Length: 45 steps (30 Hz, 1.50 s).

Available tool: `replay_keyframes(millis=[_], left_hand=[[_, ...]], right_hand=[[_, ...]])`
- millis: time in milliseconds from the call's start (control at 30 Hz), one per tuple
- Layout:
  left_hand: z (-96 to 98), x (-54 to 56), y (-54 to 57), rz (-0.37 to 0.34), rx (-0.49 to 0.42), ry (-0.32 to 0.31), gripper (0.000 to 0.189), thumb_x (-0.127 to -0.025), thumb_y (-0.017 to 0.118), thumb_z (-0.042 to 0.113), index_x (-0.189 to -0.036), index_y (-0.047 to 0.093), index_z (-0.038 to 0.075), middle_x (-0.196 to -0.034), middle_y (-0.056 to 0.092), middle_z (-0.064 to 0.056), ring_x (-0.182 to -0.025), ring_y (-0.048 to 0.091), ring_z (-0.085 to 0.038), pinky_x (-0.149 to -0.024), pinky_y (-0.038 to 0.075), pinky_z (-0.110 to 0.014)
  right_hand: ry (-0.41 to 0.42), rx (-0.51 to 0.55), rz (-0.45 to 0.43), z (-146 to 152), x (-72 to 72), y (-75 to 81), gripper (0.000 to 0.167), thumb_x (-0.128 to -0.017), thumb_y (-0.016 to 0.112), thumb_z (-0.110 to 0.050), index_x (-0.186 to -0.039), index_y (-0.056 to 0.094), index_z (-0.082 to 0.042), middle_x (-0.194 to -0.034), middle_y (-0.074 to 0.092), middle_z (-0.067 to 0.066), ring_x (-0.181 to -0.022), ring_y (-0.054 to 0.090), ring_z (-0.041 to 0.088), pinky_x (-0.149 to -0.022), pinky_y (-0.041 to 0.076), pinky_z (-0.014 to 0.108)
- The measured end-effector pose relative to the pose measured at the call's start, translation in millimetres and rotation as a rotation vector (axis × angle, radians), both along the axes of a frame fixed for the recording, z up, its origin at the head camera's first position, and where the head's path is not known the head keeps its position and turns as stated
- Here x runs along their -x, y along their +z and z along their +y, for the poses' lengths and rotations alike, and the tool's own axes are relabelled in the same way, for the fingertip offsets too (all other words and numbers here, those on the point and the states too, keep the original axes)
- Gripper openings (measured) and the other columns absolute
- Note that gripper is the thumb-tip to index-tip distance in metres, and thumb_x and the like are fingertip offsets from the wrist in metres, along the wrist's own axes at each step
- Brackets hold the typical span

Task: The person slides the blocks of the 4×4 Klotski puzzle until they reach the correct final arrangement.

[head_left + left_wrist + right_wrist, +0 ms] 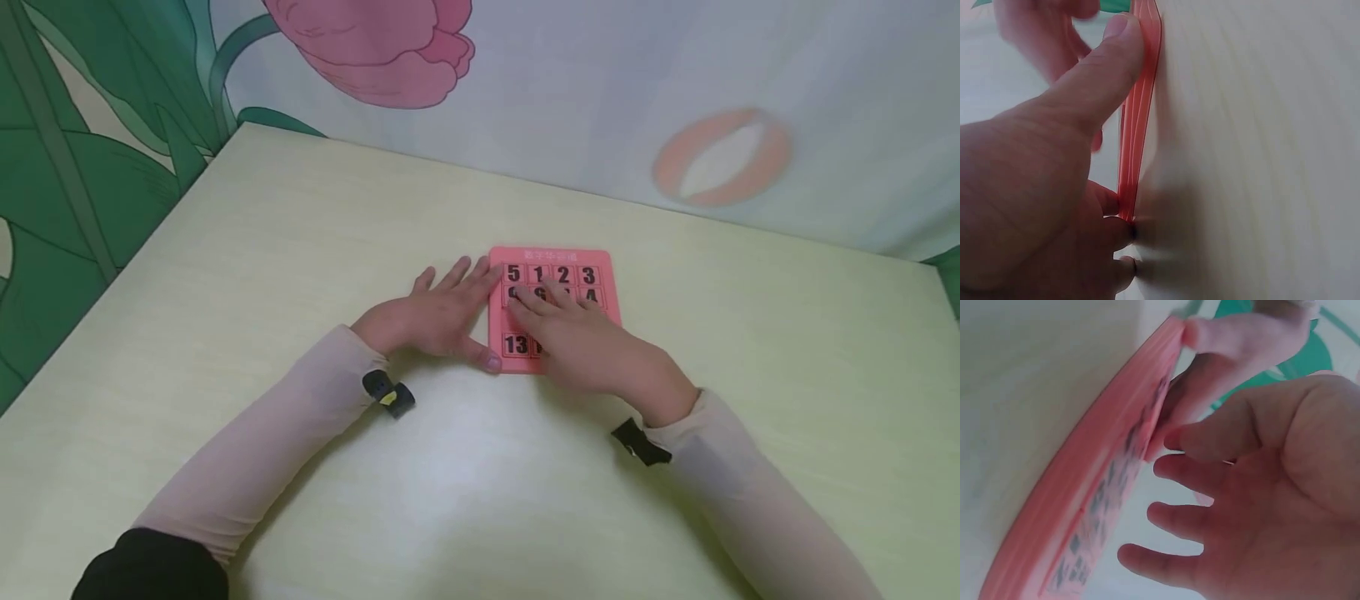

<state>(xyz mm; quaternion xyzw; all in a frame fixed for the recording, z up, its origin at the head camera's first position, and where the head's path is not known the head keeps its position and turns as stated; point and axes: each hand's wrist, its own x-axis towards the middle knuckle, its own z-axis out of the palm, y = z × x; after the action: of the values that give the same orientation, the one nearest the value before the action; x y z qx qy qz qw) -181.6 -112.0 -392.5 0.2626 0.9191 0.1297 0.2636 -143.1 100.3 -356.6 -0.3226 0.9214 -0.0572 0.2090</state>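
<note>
A pink sliding number puzzle (551,254) lies flat on the pale table, its top row reading 5, 1, 2, 3. My left hand (438,318) rests along its left side with fingers spread, the thumb at the near left corner and a fingertip by the upper left edge. Over the tiles is my right hand (588,346), fingers extended, hiding much of the lower rows; part of a 13 tile (515,345) shows beside it. In the right wrist view the right fingertips (1138,556) look apart from the puzzle face (1085,534).
The light wood-look table (360,225) extends around the puzzle. Behind its far edge hangs a backdrop (570,108) printed with a pink flower and green leaves. Dark straps (642,443) sit at both wrists over pale sleeves.
</note>
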Motion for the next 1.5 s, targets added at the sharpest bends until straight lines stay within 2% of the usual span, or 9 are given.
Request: replay_keyframes(millis=[133, 300, 433, 633, 800, 967, 1100, 1333, 1500], left_hand=[[0.0, -0.8, -0.5, -0.014, -0.007, 0.003, 0.125, -0.08, 0.069, 0.072, -0.163, -0.008, 0.016, -0.168, -0.014, -0.005, -0.152, -0.018, -0.029, -0.117, -0.007, -0.061], [0.6, -0.6, 0.3, -0.011, -0.003, 0.0, 0.126, -0.081, 0.068, 0.072, -0.163, -0.008, 0.016, -0.168, -0.015, -0.005, -0.151, -0.018, -0.029, -0.118, -0.007, -0.06], [1.9, 0.7, 1.3, -0.003, -0.003, -0.007, 0.126, -0.08, 0.068, 0.073, -0.163, -0.008, 0.015, -0.168, -0.015, -0.005, -0.151, -0.018, -0.029, -0.118, -0.007, -0.06], [4.0, 1.4, 1.5, -0.002, 0.009, -0.018, 0.127, -0.08, 0.067, 0.074, -0.162, -0.008, 0.015, -0.167, -0.016, -0.006, -0.151, -0.018, -0.029, -0.117, -0.006, -0.061], [4.9, 0.6, 2.4, -0.011, 0.002, -0.007, 0.127, -0.079, 0.07, 0.072, -0.163, -0.007, 0.015, -0.168, -0.014, -0.006, -0.152, -0.018, -0.029, -0.117, -0.006, -0.062], [3.5, -0.2, 3.2, -0.012, 0.004, 0.004, 0.128, -0.079, 0.07, 0.072, -0.163, -0.007, 0.014, -0.168, -0.014, -0.005, -0.152, -0.017, -0.029, -0.117, -0.006, -0.061], [1.3, 0.1, 3.1, -0.009, 0.003, 0.008, 0.128, -0.079, 0.07, 0.072, -0.163, -0.008, 0.015, -0.168, -0.015, -0.005, -0.152, -0.018, -0.029, -0.117, -0.006, -0.061], [0.2, 0.2, 1.7, -0.003, 0.0, 0.011, 0.127, -0.08, 0.069, 0.072, -0.163, -0.007, 0.015, -0.168, -0.014, -0.005, -0.152, -0.017, -0.028, -0.118, -0.006, -0.06], [-0.2, 0.4, 0.7, -0.005, 0.007, 0.004, 0.127, -0.079, 0.068, 0.074, -0.163, -0.008, 0.014, -0.168, -0.015, -0.005, -0.152, -0.017, -0.029, -0.118, -0.005, -0.061]], right_hand=[[-0.017, -0.059, 0.018, -7.5, 6.8, -4.6, 0.062, -0.1, 0.054, -0.009, -0.158, 0.034, -0.009, -0.165, 0.022, 0.011, -0.152, 0.005, 0.04, -0.111, 0.02, 0.07], [0.015, -0.115, -0.011, -7.3, -0.6, 2.9, 0.056, -0.102, 0.053, -0.012, -0.156, 0.039, -0.01, -0.164, 0.026, 0.01, -0.151, 0.011, 0.04, -0.112, 0.022, 0.069], [0.02, -0.095, -0.037, -4.3, -3.8, 9.6, 0.055, -0.1, 0.053, -0.011, -0.155, 0.042, -0.009, -0.163, 0.029, 0.01, -0.151, 0.015, 0.039, -0.112, 0.022, 0.069], [-0.04, -0.023, -0.001, -6.6, 14.2, 0.2, 0.06, -0.103, 0.049, -0.013, -0.159, 0.031, -0.006, -0.166, 0.017, 0.015, -0.151, 0.009, 0.042, -0.111, 0.021, 0.069], [-0.078, -0.046, -0.036, -15.4, 25.7, -2.7, 0.061, -0.102, 0.048, -0.014, -0.16, 0.027, -0.008, -0.167, 0.015, 0.013, -0.152, 0.005, 0.039, -0.115, 0.016, 0.066], [-0.005, -0.104, -0.059, -18.9, 19.8, 4.4, 0.057, -0.101, 0.055, -0.017, -0.156, 0.04, -0.009, -0.164, 0.025, 0.015, -0.151, 0.011, 0.042, -0.111, 0.021, 0.07], [0.031, -0.078, -0.055, -17.5, 16.2, 10.4, 0.055, -0.1, 0.058, -0.019, -0.153, 0.046, -0.01, -0.16, 0.033, 0.017, -0.15, 0.017, 0.043, -0.11, 0.024, 0.07], [-0.111, -0.102, 0.018, -12.8, 23.9, 4.8, 0.057, -0.101, 0.046, -0.011, -0.156, 0.035, -0.003, -0.164, 0.022, 0.018, -0.151, 0.012, 0.04, -0.114, 0.018, 0.067], [-0.066, -0.075, -0.009, -19.7, 26.4, -5.4, 0.061, -0.102, 0.047, -0.013, -0.159, 0.027, -0.005, -0.166, 0.016, 0.013, -0.153, 0.009, 0.032, -0.115, 0.017, 0.066]])
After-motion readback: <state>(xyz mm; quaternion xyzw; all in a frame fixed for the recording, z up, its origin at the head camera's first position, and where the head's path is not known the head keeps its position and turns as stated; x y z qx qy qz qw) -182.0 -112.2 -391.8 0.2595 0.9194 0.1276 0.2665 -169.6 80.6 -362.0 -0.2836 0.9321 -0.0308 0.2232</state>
